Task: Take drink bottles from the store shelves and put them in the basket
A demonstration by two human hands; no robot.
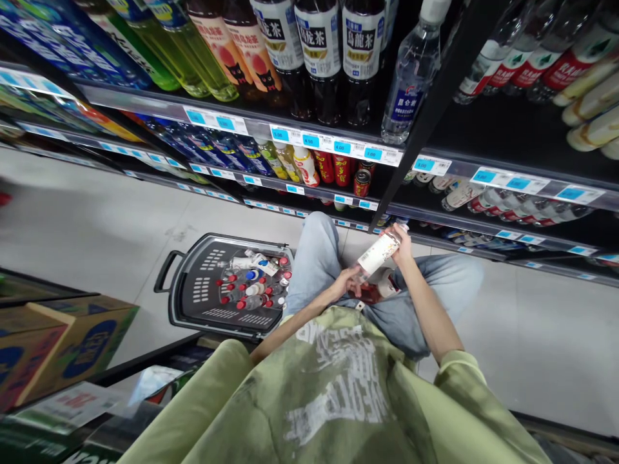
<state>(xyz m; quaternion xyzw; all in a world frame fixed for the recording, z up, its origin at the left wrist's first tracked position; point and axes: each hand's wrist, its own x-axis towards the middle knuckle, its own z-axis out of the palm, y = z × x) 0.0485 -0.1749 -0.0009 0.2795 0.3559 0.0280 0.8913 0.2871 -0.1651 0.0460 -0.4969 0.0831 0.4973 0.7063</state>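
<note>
Between my knees I hold a clear bottle with a white label (380, 253), tilted, its top end up and to the right. My left hand (347, 283) is wrapped about its bottom end. At the top end my right hand (402, 246) is closed around the bottle near its cap. Just below it, a reddish and white thing (387, 285) shows between my legs; I cannot make out what it is. On the floor to my left stands a dark grey shopping basket (186, 283). Several bottles (254, 283) with red, white and blue caps lie in it.
Drink shelves (329, 140) with price tags run across in front, stocked with tea bottles (316, 38), cans (362, 182) and water bottles (413, 77). Cardboard boxes (91, 341) stand behind at the left. A black handle (164, 274) sticks out from the basket.
</note>
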